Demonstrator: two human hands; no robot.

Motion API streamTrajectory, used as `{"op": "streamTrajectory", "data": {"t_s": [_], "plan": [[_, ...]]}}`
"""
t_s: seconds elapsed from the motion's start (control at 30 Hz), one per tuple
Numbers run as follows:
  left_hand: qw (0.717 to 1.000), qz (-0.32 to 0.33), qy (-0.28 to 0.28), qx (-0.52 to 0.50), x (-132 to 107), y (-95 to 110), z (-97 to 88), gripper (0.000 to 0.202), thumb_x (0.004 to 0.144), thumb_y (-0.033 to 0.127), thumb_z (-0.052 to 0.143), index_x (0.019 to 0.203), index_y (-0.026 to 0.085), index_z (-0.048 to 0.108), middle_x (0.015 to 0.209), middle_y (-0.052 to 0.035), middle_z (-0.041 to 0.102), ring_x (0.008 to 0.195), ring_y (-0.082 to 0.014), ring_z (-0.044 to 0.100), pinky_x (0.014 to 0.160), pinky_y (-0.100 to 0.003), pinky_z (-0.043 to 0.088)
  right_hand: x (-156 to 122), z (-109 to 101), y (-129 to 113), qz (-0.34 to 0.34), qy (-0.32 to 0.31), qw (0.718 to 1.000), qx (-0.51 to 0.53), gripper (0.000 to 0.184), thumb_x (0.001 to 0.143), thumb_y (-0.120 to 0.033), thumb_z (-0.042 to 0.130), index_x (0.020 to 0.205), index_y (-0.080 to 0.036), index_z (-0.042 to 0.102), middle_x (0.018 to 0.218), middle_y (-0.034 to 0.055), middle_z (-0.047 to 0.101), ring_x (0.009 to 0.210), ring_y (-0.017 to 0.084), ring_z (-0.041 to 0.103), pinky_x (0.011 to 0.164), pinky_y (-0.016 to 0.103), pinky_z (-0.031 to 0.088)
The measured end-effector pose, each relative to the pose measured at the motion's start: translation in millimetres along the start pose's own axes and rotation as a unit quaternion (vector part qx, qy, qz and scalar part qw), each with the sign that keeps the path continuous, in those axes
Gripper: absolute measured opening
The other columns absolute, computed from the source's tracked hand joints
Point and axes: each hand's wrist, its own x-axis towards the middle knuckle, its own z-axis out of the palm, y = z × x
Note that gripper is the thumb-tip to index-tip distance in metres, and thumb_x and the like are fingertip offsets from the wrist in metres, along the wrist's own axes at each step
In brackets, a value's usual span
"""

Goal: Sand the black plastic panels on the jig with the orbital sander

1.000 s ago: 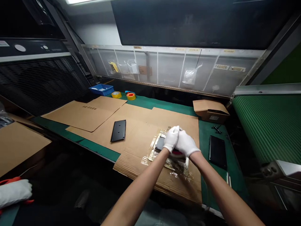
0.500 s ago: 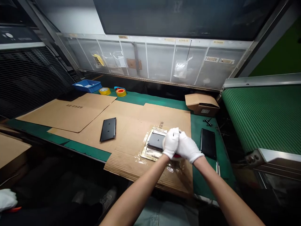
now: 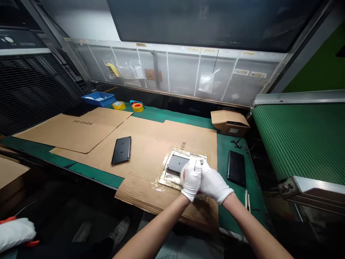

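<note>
Both my gloved hands are pressed together in white gloves, my left hand (image 3: 191, 180) and my right hand (image 3: 214, 183) closing around a red object (image 3: 198, 192) that is mostly hidden. They sit just over the near right corner of a dark grey plate (image 3: 176, 164), which lies on a shiny clear-and-gold wrap sheet (image 3: 169, 179). Under the wrap is a corrugated cardboard sheet (image 3: 151, 190). A black panel (image 3: 121, 150) lies on the cardboard to the left, and another black panel (image 3: 236, 168) lies on the green mat to the right.
A green-topped bench (image 3: 242, 201) carries flat cardboard sheets. At the back stand a blue tray (image 3: 98, 99), tape rolls (image 3: 137, 107) and a small cardboard box (image 3: 230, 123). A green conveyor (image 3: 299, 140) runs on the right. Another person's gloved hand (image 3: 16, 233) is at lower left.
My clasped hands have moved down and slightly left in the view, showing more of the grey plate. Another person's gloved hand shows more at lower left.
</note>
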Motion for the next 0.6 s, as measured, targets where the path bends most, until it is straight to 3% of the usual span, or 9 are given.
{"op": "streamTrajectory", "data": {"t_s": [0.2,0.4,0.47,0.6], "plan": [[0.998,0.008,-0.064,-0.027,32,2,18.0,0.031,0.104,0.023,0.039,0.092,0.02,0.067,0.1,-0.0098,0.076,0.1,-0.0225,0.073,0.104,-0.04,0.056,16,-16,8,0.078,0.063,0.995,-0.024,0.055,0.094,-0.031,0.055,0.147,-0.016,0.052,0.126,0.0202,0.066,0.099,0.032,0.075,0.079,0.035,0.052],[1.0,-0.013,-0.018,-0.015,1,7,-1.5,0.029,0.105,0.033,0.043,0.096,0.022,0.068,0.1,-0.0101,0.075,0.096,-0.0249,0.071,0.1,-0.045,0.056,-1,-5,3,-0.003,0.005,0.997,0.071,0.062,0.087,-0.022,0.061,0.148,-0.015,0.051,0.123,0.0179,0.071,0.098,0.027,0.075,0.081,0.031,0.054],[0.999,-0.017,-0.019,-0.024,15,4,0.8,0.028,0.104,0.032,0.044,0.093,0.022,0.068,0.1,-0.0109,0.076,0.099,-0.0269,0.072,0.103,-0.047,0.055,12,-12,2,-0.009,0.014,0.998,0.062,0.059,0.087,-0.024,0.064,0.145,-0.016,0.055,0.127,0.0184,0.07,0.1,0.027,0.075,0.082,0.03,0.054],[0.997,-0.026,-0.055,-0.049,66,-4,22.6,0.033,0.101,0.027,0.043,0.077,0.023,0.065,0.088,-0.011,0.076,0.092,-0.0299,0.075,0.098,-0.049,0.057,48,-32,7,0.063,0.028,0.998,0.013,0.051,0.09,-0.026,0.064,0.139,-0.013,0.06,0.12,0.019,0.073,0.106,0.03,0.074,0.088,0.032,0.053]]}}
